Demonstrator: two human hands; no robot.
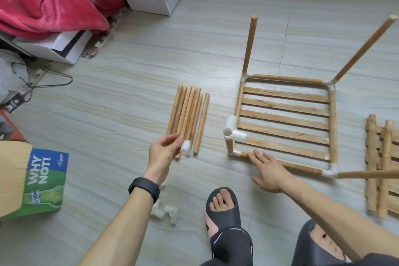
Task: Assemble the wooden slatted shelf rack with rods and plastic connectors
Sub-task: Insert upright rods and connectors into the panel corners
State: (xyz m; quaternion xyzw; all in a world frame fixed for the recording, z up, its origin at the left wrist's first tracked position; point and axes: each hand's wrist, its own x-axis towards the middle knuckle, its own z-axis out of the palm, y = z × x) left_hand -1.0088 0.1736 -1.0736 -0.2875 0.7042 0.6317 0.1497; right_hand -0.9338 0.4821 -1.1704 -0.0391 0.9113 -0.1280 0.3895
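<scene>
- Head view: rack frame (285,119) on floor, right of loose rods (187,114).
- Left grip (166,151) pinching white connector (186,148); right grip (267,170) flat, fingers straight, touching frame's near edge.
- Probably light, stiff; push-fit joints may slip; hold near corners.

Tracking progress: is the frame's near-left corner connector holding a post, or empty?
Empty: the connector shows an open round socket, no post in it.
</scene>
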